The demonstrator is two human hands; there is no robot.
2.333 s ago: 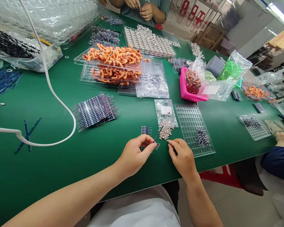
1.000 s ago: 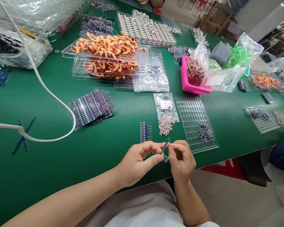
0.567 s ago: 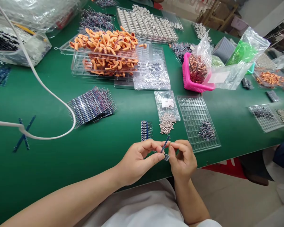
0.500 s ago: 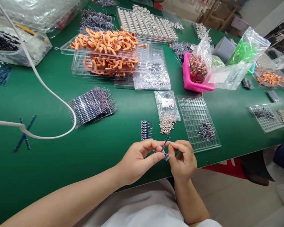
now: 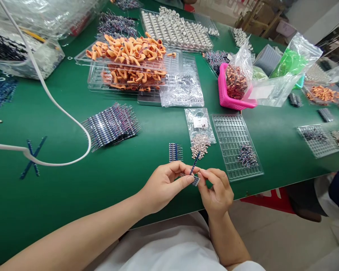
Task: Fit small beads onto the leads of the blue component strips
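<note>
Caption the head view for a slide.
The left hand holds a dark blue strip beside the right hand, near small pale parts and a clear tray on a green table.

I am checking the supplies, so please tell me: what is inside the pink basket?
A clear bag of shiny copper-coloured parts sits in the pink basket. The basket's floor is covered, so whatever may lie beneath the bag cannot be seen.

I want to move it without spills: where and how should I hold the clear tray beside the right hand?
Probably by both long rims of the clear tray, coming from the near side, at the end by the right hand. It lies flat, with loose wired parts heaped toward that end, so holding there should keep it level.
</note>
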